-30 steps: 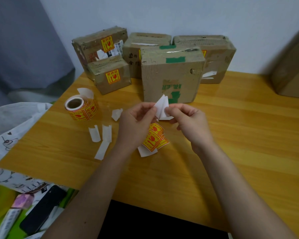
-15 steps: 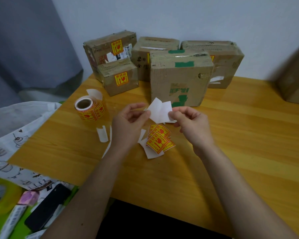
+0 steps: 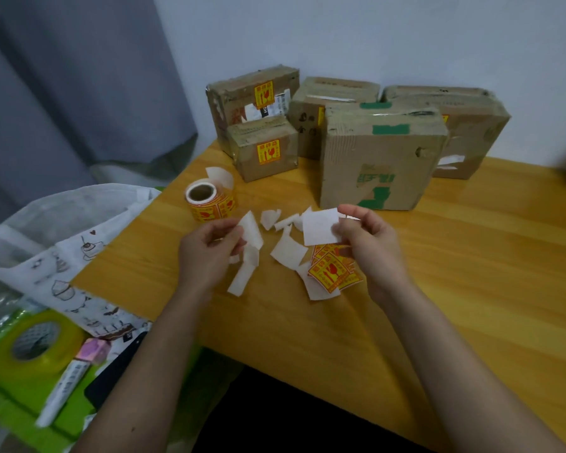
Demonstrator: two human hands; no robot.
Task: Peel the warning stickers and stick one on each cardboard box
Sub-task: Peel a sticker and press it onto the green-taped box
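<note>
Hands [image 3: 209,246] [image 3: 370,243] pinch white paper pieces [image 3: 252,228] [image 3: 319,225] above strewn scraps [image 3: 288,250] before boxes [image 3: 379,158]

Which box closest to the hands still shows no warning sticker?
The large box with green tape: its front lacks the yellow sticker seen on the small box.

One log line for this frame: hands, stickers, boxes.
left hand: pinches backing | right hand: pinches sticker, white side up | front box: no sticker seen | roll: on table
</note>
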